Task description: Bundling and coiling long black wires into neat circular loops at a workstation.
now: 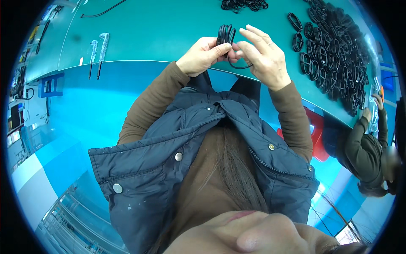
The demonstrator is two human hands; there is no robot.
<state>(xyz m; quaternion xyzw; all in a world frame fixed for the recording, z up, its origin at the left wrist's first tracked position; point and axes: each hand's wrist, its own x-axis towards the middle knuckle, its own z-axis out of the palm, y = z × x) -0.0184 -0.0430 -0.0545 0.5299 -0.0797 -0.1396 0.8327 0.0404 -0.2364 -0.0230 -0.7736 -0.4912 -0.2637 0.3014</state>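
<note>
A black cable [225,34], wound into a small coil of several loops, stands upright just above the near edge of the green table. My left hand [207,52] is closed around the coil's lower part, thumb pressed across the front. A loose length of the cable curves down from the coil and runs to my right hand [266,59]. The right thumb and index finger are bent beside the coil, with the cable's tail at them; the other fingers stretch upward. The exact grip of the right fingertips is partly hidden.
Many coiled black cables [323,55] cover the right side of the green table [148,38], with more at the far edge. Two tools with plastic-wrapped handles [101,48] lie at the near left edge. Another person [366,148] works at the right, near a red stool [318,135].
</note>
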